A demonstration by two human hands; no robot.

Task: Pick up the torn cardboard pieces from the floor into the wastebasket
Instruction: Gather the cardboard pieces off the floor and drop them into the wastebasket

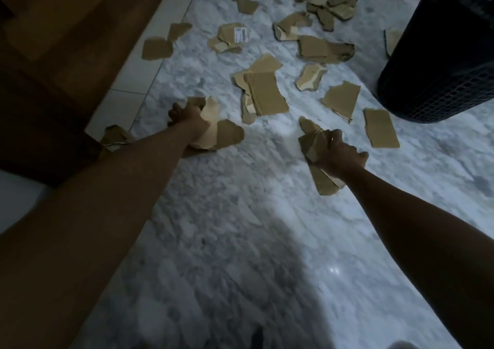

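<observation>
Cardboard scraps (267,92) littered the marble floor (240,215) toward the far-right wastebasket (441,54); left hand (187,118) and right hand (339,153) each gripped torn pieces, bare floor nearer.

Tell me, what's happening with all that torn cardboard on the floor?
A person is cleaning up. The left hand grips a bunch of torn cardboard pieces, and the right hand holds another bunch. A black mesh wastebasket stands to the right. Many more scraps, like the big piece in the middle, lie scattered on the marble floor, so the job is far from done.
</observation>
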